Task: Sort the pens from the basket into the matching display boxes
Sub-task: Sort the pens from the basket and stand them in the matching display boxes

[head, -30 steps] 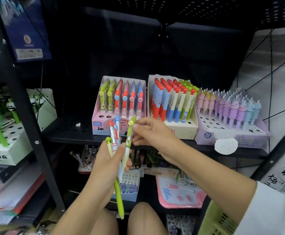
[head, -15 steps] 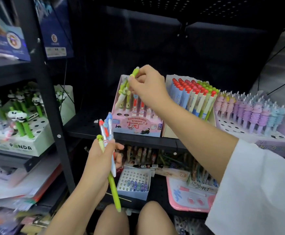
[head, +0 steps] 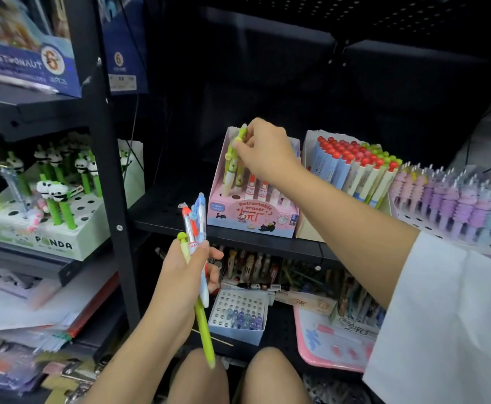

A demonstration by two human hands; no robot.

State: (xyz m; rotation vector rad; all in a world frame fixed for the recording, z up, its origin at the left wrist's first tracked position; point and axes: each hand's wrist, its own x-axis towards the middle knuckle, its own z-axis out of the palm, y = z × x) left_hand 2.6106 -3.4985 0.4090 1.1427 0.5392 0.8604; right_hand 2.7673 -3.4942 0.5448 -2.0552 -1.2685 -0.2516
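Our right hand (head: 263,154) pinches a green eraser pen (head: 234,158) near its top, its tip down at the back left of the pink display box (head: 253,220). The pen is lime green with a white lower part. The box front reads "Retractable eraser". Our left hand (head: 184,275) grips a bunch of pens (head: 196,228): one long green, one red-topped, one blue-topped. A white box (head: 43,237) to the left says "PANDA".

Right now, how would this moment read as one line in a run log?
right hand: pinches green pen over pink box | left hand: holds pen bunch | step: slotting, not released
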